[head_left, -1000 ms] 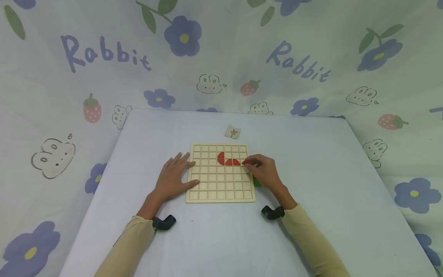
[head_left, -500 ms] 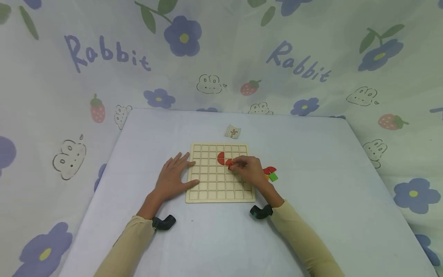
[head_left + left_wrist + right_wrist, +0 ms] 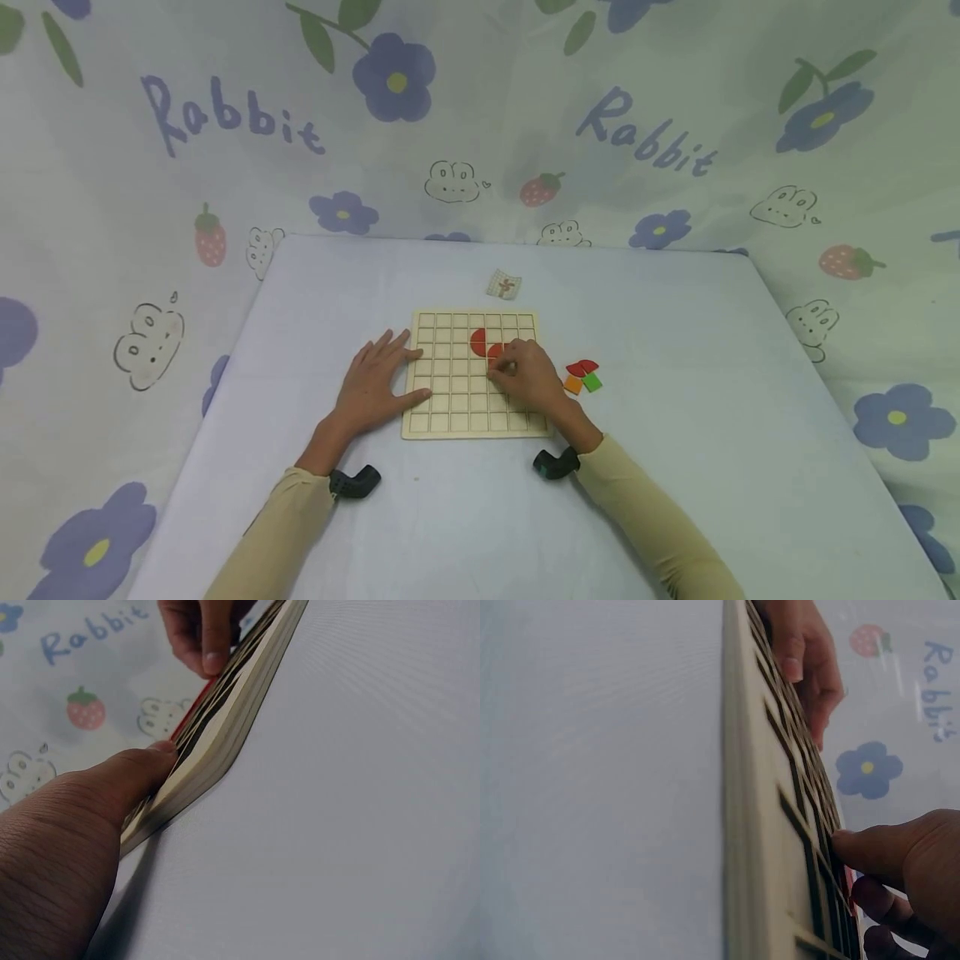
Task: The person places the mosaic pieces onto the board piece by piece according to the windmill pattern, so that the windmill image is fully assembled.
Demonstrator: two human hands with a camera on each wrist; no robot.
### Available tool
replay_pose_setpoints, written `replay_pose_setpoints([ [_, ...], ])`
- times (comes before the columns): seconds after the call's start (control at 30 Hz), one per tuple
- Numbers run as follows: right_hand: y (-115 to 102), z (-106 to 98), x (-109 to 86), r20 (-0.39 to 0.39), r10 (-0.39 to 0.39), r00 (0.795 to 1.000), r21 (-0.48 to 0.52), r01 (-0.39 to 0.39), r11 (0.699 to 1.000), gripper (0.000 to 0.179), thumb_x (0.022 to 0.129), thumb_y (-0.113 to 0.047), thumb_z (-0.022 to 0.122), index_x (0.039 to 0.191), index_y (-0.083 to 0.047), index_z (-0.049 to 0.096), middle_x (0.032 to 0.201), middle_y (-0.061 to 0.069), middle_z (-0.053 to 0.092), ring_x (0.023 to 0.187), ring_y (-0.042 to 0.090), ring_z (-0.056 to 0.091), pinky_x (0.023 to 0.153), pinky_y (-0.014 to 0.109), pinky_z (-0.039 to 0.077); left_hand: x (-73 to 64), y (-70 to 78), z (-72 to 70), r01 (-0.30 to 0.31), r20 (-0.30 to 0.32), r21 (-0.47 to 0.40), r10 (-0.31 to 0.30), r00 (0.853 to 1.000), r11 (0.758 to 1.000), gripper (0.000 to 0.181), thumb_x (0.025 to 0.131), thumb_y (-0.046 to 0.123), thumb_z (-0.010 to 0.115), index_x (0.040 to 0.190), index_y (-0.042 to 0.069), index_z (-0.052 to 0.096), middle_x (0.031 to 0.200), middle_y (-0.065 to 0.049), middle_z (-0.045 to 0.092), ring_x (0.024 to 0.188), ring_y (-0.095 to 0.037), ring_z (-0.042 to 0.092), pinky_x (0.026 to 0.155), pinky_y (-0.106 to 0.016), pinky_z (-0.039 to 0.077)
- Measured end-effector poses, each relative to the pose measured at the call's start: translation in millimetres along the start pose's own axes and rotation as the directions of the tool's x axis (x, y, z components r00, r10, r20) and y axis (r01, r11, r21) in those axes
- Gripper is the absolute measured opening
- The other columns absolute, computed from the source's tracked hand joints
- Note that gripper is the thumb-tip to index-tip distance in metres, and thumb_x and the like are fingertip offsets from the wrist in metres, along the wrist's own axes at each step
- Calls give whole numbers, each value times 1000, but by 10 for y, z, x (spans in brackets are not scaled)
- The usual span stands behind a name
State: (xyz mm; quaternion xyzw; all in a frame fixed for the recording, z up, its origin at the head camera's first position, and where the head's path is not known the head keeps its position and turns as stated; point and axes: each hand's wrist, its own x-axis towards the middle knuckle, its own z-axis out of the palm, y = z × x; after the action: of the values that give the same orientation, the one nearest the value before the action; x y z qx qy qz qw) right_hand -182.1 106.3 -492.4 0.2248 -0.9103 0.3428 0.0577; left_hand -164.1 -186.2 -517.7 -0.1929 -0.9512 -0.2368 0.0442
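Observation:
A square wooden grid board (image 3: 442,402) lies on the table. My left hand (image 3: 377,385) rests at its left side with fingers spread, thumb and one finger over the edge. Near the upper middle of the grid sits a red rounded piece (image 3: 478,342), with a second red piece (image 3: 496,352) just right of it, partly covered. My right hand (image 3: 525,375) is bent over the grid below these, thumb and fingers drawn together at a cell. In the right wrist view a red piece (image 3: 849,883) shows between the thumb and fingertip; most of it is hidden.
Right of the board lie two red rounded pieces (image 3: 582,367), an orange square (image 3: 573,385) and a green square (image 3: 592,382). Behind the board is a small pattern card (image 3: 504,285). A printed curtain (image 3: 480,125) hangs beyond the white table (image 3: 675,333).
My right hand has carried a red piece leftward from the board's right edge to the middle of the grid, uncovering the loose pieces beside the board. My left hand stays put.

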Motion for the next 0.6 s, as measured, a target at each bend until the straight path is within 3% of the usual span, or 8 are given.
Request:
replay_pose_setpoints([
  [0.13, -16, -9, -39, 21, 28, 999, -4, -28, 1000, 5, 81, -13, 82, 79, -15, 77, 75, -10, 62, 71, 13, 48, 64, 31, 41, -3, -2, 21, -4, 0, -1, 4, 1000, 1000, 75, 81, 68, 64, 135, 17, 58, 159, -7, 30, 148, -30, 16, 118, -52, 9],
  [0.33, 6, -100, -125, -15, 17, 1000, 12, -17, 1000, 5, 79, -7, 82, 81, -11, 78, 73, -8, 66, 73, 13, 51, 68, 33, 43, -9, 4, 22, 0, 0, 10, 0, 1000, 1000, 74, 82, 68, 63, 136, 18, 58, 159, -6, 30, 148, -29, 15, 118, -51, 9],
  [0.6, 189, -239, -246, -30, 75, 997, -3, -75, 997, 4, 81, -10, 81, 83, -9, 78, 77, -8, 64, 72, 13, 52, 67, 32, 41, -5, 2, 5, -4, -4, 13, 4, 1000, 1000, 75, 82, 70, 62, 136, 18, 58, 159, -7, 30, 148, -30, 16, 118, -51, 9],
])
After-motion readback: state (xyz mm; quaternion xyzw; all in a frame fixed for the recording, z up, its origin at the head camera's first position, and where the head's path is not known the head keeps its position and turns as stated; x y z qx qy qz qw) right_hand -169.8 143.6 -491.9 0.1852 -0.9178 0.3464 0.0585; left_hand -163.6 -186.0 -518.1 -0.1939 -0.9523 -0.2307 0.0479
